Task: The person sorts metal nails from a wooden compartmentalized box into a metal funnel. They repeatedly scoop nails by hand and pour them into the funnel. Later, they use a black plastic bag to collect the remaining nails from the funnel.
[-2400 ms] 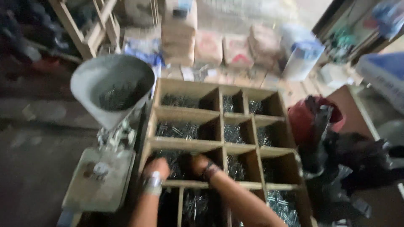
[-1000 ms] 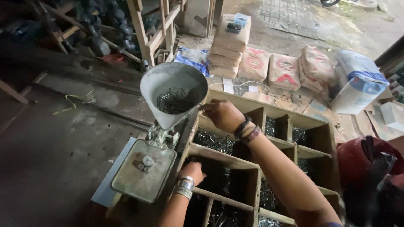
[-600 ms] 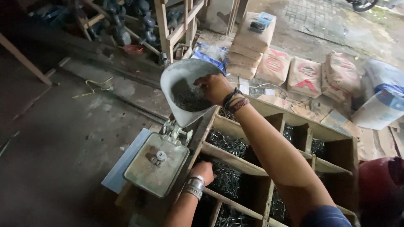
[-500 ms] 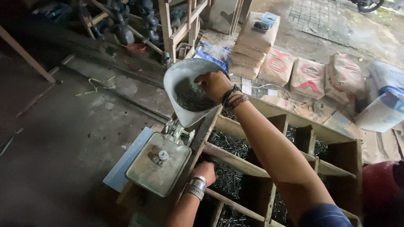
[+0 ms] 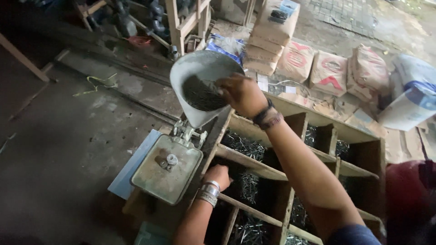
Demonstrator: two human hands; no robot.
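A grey metal scale pan shaped like a scoop holds a heap of dark nails. My right hand reaches into its right side, fingers curled on the nails. The pan sits on a balance scale whose flat green platform carries small round weights. My left hand, with silver bangles on the wrist, rests on the left wall of a wooden compartment box full of nails; I cannot tell whether it holds anything.
Stacked paper sacks and a cardboard box lie behind the compartment box. A white and blue bag is at the right. A wooden frame stands at the back. Grey concrete floor spreads to the left.
My right hand rose from the nail compartments up to the scale pan and now sits in its nails. My left hand moved to the box's left wall. The view shifted left.
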